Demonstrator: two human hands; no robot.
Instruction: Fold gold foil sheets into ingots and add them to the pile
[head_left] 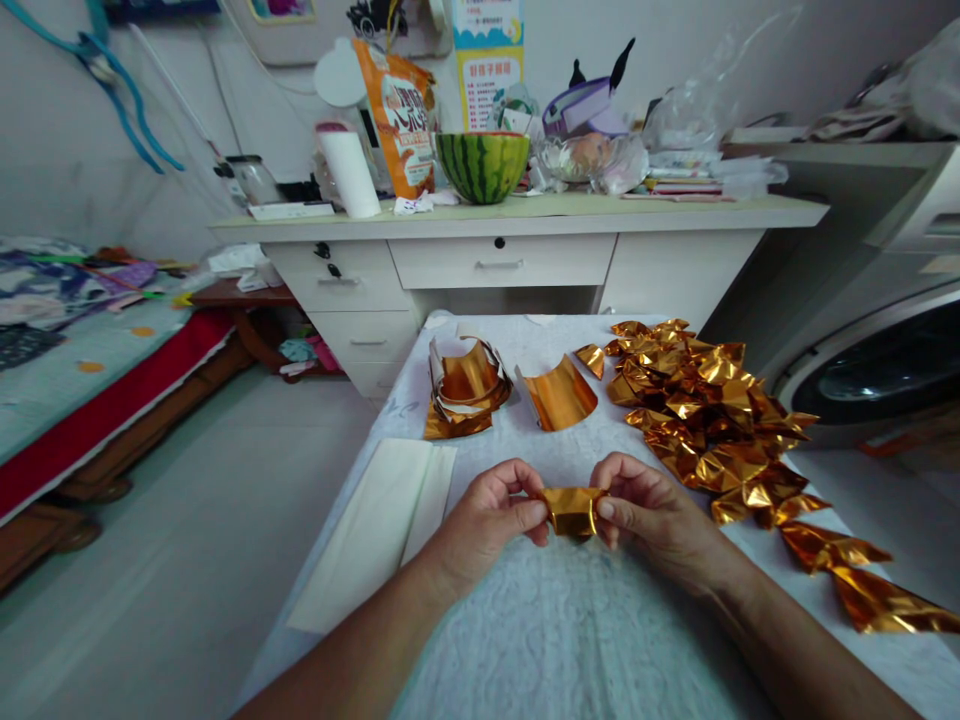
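Note:
Between my two hands is a small folded piece of gold foil paper (574, 511), held just above the cloth-covered table. My left hand (504, 503) pinches its left end with thumb and fingers. At the right end, the thumb and fingertips of my right hand (646, 505) close on the same piece. A single curled gold sheet (562, 393) lies beyond my hands. To its left sits a curled stack of gold foil sheets (469, 385). Many folded gold foil pieces (697, 420) are heaped along the table's right side.
White paper sheets (367, 530) lie on the table (570, 650) at the left. Behind stands a white desk (502, 262) with a halved watermelon (482, 166), an orange snack bag (401, 125) and a paper roll (349, 170). A washing machine (877, 330) is at right, a bed (97, 370) at left.

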